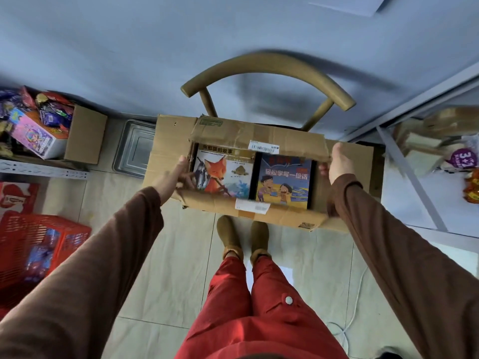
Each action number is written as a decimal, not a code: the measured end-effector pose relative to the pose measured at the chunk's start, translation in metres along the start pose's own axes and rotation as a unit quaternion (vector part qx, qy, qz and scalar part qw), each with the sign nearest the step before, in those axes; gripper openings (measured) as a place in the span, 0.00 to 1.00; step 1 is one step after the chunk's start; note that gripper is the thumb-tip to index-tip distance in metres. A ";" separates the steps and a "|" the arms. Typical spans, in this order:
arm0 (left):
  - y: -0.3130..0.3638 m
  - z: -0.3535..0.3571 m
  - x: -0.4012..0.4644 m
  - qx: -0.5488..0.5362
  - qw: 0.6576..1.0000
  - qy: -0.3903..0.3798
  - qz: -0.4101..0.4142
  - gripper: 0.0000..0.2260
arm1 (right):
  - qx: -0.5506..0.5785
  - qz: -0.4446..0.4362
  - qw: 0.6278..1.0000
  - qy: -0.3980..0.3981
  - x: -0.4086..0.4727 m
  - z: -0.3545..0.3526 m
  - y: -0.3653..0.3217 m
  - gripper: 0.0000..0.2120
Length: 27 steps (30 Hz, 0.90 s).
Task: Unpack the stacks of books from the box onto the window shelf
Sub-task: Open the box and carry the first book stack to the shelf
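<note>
I see my left hand (169, 178) and right hand (339, 161) each grasping an end flap of the open box (228, 133), two book stacks (225, 174) lying between them

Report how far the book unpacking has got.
Done: the box stands on the chair with its flaps open. In hand: the left hand and right hand reach to its two ends. Left: both stacks, fox book and blue book on top, remain inside.
</note>
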<state>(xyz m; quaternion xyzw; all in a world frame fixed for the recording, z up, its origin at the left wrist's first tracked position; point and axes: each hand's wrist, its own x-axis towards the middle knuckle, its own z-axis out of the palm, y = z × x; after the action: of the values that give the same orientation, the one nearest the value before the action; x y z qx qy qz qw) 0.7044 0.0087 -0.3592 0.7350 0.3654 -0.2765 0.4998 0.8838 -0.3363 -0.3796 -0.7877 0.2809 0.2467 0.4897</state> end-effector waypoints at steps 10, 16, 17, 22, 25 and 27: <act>-0.067 0.041 -0.013 0.480 0.875 -0.066 0.027 0.45 | -0.074 -0.181 0.975 -0.108 0.010 0.016 -0.036 0.29; -0.074 0.070 -0.010 0.445 0.883 0.115 0.095 0.26 | -0.083 -0.165 0.977 -0.108 0.011 0.029 -0.033 0.30; -0.069 0.072 -0.010 0.429 0.885 0.140 0.113 0.23 | -0.081 -0.164 0.978 -0.105 0.006 0.033 -0.027 0.30; -0.036 0.069 0.003 0.309 0.924 0.180 0.136 0.19 | -0.056 -0.109 0.979 -0.165 -0.034 0.071 0.001 0.24; -0.022 0.064 0.018 0.271 0.939 0.172 0.122 0.22 | -0.068 -0.051 0.974 -0.209 -0.053 0.102 0.018 0.23; -0.018 0.061 0.026 0.255 0.947 0.159 0.112 0.25 | -0.081 -0.006 0.972 -0.219 -0.062 0.121 0.027 0.25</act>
<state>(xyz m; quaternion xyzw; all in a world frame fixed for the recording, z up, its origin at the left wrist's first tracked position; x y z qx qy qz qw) 0.7027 -0.0378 -0.4099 0.9084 0.2729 -0.1826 0.2589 0.8068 -0.2238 -0.4042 -0.7533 0.1410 0.4323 0.4751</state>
